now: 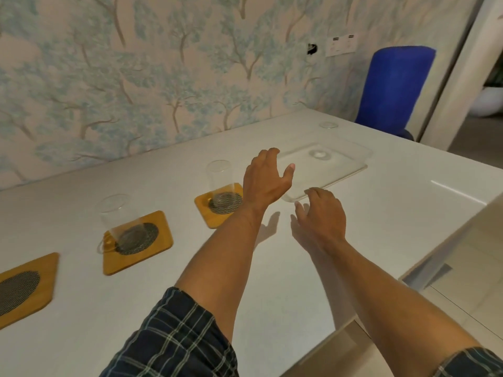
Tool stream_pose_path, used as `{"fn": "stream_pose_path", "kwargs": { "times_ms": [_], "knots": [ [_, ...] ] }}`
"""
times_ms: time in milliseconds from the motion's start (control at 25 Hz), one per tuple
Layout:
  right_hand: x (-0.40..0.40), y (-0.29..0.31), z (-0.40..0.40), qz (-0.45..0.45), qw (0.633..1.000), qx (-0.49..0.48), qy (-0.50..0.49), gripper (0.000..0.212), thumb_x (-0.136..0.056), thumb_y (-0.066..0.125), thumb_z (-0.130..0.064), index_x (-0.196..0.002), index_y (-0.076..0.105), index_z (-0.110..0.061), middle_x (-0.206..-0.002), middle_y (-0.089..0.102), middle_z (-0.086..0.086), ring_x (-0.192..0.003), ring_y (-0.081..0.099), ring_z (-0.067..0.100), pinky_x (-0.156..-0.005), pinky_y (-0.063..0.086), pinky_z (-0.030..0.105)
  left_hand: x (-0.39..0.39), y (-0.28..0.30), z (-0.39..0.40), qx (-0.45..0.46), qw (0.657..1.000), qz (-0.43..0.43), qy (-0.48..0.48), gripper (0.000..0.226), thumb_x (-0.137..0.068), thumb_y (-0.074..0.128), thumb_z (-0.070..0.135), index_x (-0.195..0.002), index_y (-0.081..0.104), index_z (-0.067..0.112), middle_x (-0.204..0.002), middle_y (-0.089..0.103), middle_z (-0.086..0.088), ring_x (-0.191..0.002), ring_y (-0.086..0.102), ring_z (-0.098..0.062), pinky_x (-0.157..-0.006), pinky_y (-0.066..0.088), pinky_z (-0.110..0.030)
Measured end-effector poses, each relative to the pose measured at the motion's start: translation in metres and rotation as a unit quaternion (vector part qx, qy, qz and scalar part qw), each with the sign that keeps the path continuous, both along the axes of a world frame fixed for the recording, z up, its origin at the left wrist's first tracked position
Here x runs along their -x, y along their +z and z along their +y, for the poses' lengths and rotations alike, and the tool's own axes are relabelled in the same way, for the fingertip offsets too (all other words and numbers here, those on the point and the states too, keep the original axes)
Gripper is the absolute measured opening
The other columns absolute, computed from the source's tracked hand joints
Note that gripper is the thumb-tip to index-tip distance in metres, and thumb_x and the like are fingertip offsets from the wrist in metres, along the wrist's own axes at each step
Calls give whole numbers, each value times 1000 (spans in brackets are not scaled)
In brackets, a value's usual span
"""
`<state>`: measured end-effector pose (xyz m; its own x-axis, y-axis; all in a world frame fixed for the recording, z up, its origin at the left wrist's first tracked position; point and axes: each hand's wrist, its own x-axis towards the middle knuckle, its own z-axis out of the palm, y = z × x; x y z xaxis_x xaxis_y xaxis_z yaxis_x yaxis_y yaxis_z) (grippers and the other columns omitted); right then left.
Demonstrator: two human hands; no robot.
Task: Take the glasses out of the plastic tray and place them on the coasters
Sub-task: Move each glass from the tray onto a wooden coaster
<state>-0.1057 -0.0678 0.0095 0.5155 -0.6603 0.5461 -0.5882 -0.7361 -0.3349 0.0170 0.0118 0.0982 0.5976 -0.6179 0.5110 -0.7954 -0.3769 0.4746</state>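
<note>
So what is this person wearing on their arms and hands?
Both hands are bare: the left hand and right hand show no gloves, rings or watch. The forearms are uncovered. Each arm has a dark plaid sleeve with pale crossing lines, ending near the elbow.

sleeves [174, 338]: dark navy plaid, pale check lines | rolled above elbows, apparently | forearms bare | hands bare
</note>
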Motion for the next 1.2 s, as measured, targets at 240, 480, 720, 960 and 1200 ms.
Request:
{"fn": "stream_pose_path", "kwargs": {
  "times_ms": [240,480,720,960,1200],
  "knots": [
    [15,1,-72,85,995,-20,-39,68,-95,55,-55,-147,46,-12,-153,46,4,-142,39,20,-113,33,36,-3,5,-80,-66,997,47,-17,73,-98,45,60,-153,38,11,-154,45,-14,-139,44,-36,-112,33,-48],
    [6,2,-115,119,984,-122,-49,71,-104,33,-47,-158,19,-4,-166,17,9,-153,13,21,-121,14,35,-20,6,-142,-93,993,76,-23,74,-96,51,57,-152,38,10,-154,45,-13,-140,44,-35,-112,36,-47],
    [-14,-10,-139,188,972,-123,-62,80,-102,25,-58,-159,11,-3,-167,10,14,-153,8,27,-124,7,39,-48,9,-203,-91,985,143,-39,81,-90,64,54,-153,37,10,-155,43,-15,-141,44,-36,-113,40,-47],
    [-24,-28,-146,165,976,-128,-69,85,-98,25,-62,-158,18,-2,-164,19,16,-152,15,28,-121,9,40,-74,7,-256,-59,982,173,-41,87,-87,69,53,-154,34,9,-154,44,-16,-142,44,-36,-113,40,-47],
    [-27,-34,-148,159,975,-133,-80,88,-96,18,-64,-159,10,-4,-166,10,15,-153,7,28,-119,-1,36,-77,-4,-288,-34,968,241,-63,94,-85,76,51,-154,32,5,-155,46,-16,-143,45,-34,-116,41,-47]
  ]
}}
